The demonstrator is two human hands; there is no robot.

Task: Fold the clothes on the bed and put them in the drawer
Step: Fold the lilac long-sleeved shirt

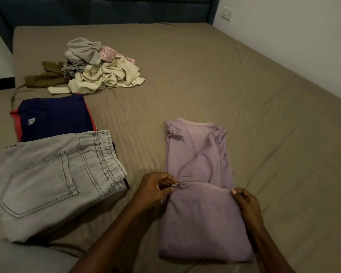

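Two hands' grips pinching lilac shirt; folded jeans, unfolded heap beside.

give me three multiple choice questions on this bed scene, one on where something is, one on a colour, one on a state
1. Where is the unfolded heap of clothes?
A. at the far left of the bed
B. under the jeans
C. in the person's lap

2. What colour is the shirt being folded?
A. bright green
B. light purple
C. black

3. What are the hands doing?
A. both hang idle
B. both pinch the shirt's folded edge
C. both lift the jeans

Answers:
1 A, the heap lies far beyond the navy garment and grey jeans.
2 B, its fabric is pale purple.
3 B, left hand and right hand each keep a grip on the fold.
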